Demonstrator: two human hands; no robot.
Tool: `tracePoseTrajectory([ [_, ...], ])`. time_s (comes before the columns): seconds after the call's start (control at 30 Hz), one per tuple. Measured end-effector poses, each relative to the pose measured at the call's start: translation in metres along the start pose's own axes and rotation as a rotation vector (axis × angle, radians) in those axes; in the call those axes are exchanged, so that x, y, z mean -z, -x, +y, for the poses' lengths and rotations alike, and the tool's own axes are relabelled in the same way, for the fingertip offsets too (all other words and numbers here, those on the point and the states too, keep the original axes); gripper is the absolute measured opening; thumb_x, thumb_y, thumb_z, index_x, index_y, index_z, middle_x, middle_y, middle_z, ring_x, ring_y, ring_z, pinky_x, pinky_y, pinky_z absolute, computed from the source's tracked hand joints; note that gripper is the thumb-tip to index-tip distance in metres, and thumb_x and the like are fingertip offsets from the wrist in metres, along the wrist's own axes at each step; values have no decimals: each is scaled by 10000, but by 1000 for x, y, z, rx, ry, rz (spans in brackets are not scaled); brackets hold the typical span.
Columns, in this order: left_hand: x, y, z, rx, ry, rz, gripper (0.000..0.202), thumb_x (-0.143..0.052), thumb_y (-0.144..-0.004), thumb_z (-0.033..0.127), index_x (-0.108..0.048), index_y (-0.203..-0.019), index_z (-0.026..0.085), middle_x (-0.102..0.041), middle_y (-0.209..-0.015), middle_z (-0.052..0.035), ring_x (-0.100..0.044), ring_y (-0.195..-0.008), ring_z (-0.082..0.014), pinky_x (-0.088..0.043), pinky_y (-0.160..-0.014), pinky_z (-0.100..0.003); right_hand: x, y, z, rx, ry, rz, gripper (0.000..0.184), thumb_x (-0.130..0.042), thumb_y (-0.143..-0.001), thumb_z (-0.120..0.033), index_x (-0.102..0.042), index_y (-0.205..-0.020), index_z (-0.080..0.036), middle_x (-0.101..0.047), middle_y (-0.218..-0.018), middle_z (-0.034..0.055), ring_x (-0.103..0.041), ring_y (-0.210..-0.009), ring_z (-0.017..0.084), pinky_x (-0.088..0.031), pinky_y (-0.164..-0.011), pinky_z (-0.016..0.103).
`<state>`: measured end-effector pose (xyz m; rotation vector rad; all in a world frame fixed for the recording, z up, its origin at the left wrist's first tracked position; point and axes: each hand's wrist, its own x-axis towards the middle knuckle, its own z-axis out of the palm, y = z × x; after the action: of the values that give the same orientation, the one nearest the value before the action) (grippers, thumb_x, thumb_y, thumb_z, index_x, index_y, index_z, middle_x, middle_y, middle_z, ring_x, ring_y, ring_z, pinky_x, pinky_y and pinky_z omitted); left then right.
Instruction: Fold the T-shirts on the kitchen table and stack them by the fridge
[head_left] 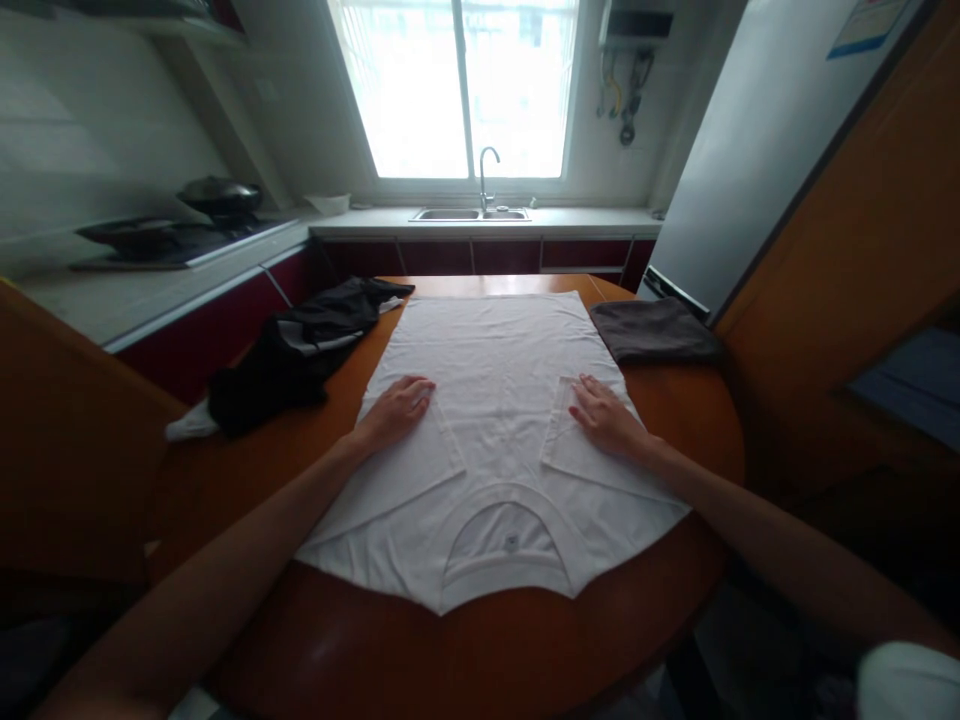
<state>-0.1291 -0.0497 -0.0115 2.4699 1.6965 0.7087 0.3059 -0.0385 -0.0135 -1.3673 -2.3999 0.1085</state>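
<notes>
Head view, the only one.

Item: white T-shirt, laid out at full length on the round wooden table, collar nearest the wearer, hem toward the window; light creasing throughout.

Left sleeve and right sleeve: each turned inward and lying over the body, cuffs apart, a strip of shirt front between them.

Left hand: palm down on the folded sleeve near its cuff, fingers together and laid out, nothing visibly gripped.

Right hand: flat on the opposite sleeve, fingers extended, pressing or resting; which of the two cannot be told.

Progress, as judged: sleeve folds made and roughly matched. Outstanding: the body, which shows no fold along or across it.

Also on the table: dark garments, loosely heaped, left of the shirt; dark grey cloth, folded, just beside its far right corner.

Background: sink with tap, under the window.
</notes>
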Motion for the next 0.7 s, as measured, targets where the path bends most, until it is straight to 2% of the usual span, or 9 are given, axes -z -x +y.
tracePoseTrajectory([
  [0.2,-2,0,-5,-7,15,-2,425,-409,-971,366,-633,-1267,159,-600,-1313,-146,-557,-1244,-286,-426,-1116,-449,8,3,15,-68,-45,163,606,-292,-1042,-455,-520,-1453,-72,-398,-1585,188,-309,-1503,270,-269,-1227,441],
  [0.33,-2,-1,-5,-16,25,9,431,-425,-951,367,-654,-1249,157,-610,-1298,-159,-573,-1221,-304,-435,-1103,-452,5,14,23,-120,7,80,633,-281,-1042,-464,-515,-1449,-41,-417,-1562,223,-335,-1489,302,-275,-1215,495],
  [0.5,0,-1,-4,-15,57,16,421,-444,-935,377,-671,-1231,183,-631,-1275,-145,-592,-1198,-302,-449,-1092,-450,6,15,39,-159,44,36,660,-192,-1055,-503,-435,-1523,-106,-347,-1614,165,-252,-1525,277,-214,-1226,531],
  [0.6,0,-1,-3,-14,51,22,410,-452,-933,371,-671,-1225,185,-634,-1265,-145,-592,-1189,-298,-455,-1087,-457,6,12,50,-232,68,-50,689,-182,-1050,-525,-373,-1554,-96,-311,-1628,171,-234,-1530,286,-209,-1219,560],
  [0.7,0,-1,-3,-13,40,31,414,-447,-937,376,-674,-1220,178,-634,-1263,-147,-596,-1183,-300,-461,-1082,-464,5,10,57,-270,89,-50,692,-166,-1052,-521,-334,-1571,-97,-250,-1650,165,-197,-1541,277,-191,-1226,552],
])
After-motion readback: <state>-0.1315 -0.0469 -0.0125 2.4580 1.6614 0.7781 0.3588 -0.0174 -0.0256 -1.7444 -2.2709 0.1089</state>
